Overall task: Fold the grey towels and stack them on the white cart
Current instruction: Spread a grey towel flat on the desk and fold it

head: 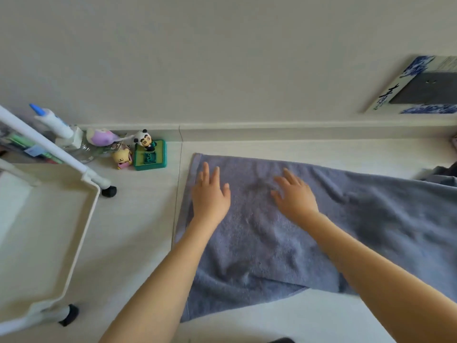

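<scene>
A grey towel [309, 231] was spread flat on the pale floor [138, 219], just right of the white cart [81, 226]. The left hand [210, 194] and right hand [294, 196] were laid on it, fingers straight, grasping nothing

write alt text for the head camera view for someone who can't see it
Seen from above, a person's left hand and right hand lie flat with straight fingers on a grey towel spread over a pale floor. A white cart stands to the left, its tray holding no towels, with small toy figures beside it along the wall.
</scene>
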`<act>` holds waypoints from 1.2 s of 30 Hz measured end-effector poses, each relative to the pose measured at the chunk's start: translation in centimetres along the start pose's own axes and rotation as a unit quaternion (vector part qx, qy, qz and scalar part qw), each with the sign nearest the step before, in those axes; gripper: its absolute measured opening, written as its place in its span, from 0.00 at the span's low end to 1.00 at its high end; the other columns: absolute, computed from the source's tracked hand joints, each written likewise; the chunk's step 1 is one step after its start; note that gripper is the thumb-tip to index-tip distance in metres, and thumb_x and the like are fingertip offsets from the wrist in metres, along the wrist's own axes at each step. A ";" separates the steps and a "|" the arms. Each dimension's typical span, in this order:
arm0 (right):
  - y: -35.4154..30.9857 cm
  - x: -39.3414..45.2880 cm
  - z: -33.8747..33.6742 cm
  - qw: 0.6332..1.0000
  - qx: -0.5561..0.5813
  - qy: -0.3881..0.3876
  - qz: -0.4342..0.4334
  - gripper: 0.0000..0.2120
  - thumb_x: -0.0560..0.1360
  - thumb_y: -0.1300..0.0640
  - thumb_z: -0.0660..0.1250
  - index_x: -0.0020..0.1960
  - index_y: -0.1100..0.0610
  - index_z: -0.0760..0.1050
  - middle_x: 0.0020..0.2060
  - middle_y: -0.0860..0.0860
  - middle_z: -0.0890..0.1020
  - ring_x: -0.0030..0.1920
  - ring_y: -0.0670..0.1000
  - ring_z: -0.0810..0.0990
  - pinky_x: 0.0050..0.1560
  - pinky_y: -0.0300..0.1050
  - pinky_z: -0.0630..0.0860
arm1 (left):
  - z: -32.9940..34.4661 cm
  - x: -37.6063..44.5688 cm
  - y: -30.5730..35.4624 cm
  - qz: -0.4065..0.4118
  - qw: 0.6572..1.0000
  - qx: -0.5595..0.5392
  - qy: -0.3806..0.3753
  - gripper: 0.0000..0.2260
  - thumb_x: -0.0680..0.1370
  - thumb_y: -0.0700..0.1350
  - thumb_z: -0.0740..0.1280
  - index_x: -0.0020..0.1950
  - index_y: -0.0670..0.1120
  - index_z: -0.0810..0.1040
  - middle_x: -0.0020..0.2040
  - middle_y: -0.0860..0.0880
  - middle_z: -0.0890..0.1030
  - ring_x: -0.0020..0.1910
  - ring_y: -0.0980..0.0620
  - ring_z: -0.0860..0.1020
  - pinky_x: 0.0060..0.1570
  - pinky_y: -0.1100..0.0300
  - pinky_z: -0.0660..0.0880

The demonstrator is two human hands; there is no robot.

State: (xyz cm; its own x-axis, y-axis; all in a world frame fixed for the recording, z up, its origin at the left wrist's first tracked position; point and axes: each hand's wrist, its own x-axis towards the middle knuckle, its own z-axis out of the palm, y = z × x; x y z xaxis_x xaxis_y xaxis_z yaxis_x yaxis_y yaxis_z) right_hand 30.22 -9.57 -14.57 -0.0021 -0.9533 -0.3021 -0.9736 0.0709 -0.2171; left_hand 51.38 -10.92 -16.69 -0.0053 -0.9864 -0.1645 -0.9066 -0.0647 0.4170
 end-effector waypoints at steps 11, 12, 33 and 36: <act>1.8 -2.2 6.0 0.988 -0.092 -0.034 -0.115 0.38 0.68 0.29 0.24 0.75 0.43 0.39 0.76 0.48 0.47 0.77 0.55 0.46 0.74 0.49 0.38 | 4.7 -4.5 -2.7 0.091 0.986 0.134 -0.027 0.28 0.79 0.58 0.45 0.77 0.50 0.54 0.78 0.46 0.54 0.77 0.45 0.52 0.73 0.44 0.44; 1.6 -1.8 5.8 0.988 -0.086 -0.040 -0.119 0.41 0.65 0.29 0.20 0.74 0.43 0.36 0.76 0.46 0.43 0.76 0.54 0.41 0.74 0.49 0.35 | 4.4 -4.1 -2.4 0.084 0.987 0.134 -0.033 0.27 0.79 0.58 0.44 0.78 0.50 0.51 0.78 0.47 0.51 0.77 0.46 0.48 0.73 0.44 0.42; 7.1 -17.5 9.3 0.979 0.058 0.133 -0.146 0.16 0.71 0.42 0.60 0.53 0.45 0.81 0.54 0.50 0.79 0.53 0.52 0.72 0.50 0.52 0.72 | 6.0 -16.3 0.3 0.167 0.977 -0.108 -0.071 0.10 0.66 0.58 0.67 0.40 0.53 0.82 0.52 0.51 0.75 0.51 0.49 0.73 0.55 0.54 0.65; 6.1 -17.1 9.2 0.980 0.044 0.154 -0.118 0.18 0.69 0.39 0.59 0.51 0.45 0.81 0.47 0.49 0.78 0.49 0.51 0.67 0.48 0.49 0.69 | 5.4 -16.0 1.0 0.126 0.979 -0.139 -0.084 0.06 0.67 0.49 0.75 0.40 0.49 0.84 0.52 0.54 0.72 0.51 0.54 0.71 0.58 0.57 0.65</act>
State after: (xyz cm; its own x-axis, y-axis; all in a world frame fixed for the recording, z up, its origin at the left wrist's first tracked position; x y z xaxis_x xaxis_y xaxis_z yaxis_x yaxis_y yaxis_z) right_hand 26.44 9.82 -19.24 0.1392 -0.9885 0.0586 -0.9317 -0.1508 -0.3303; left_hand 48.23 5.63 -18.48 -0.3046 -0.9389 -0.1603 -0.7175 0.1155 0.6869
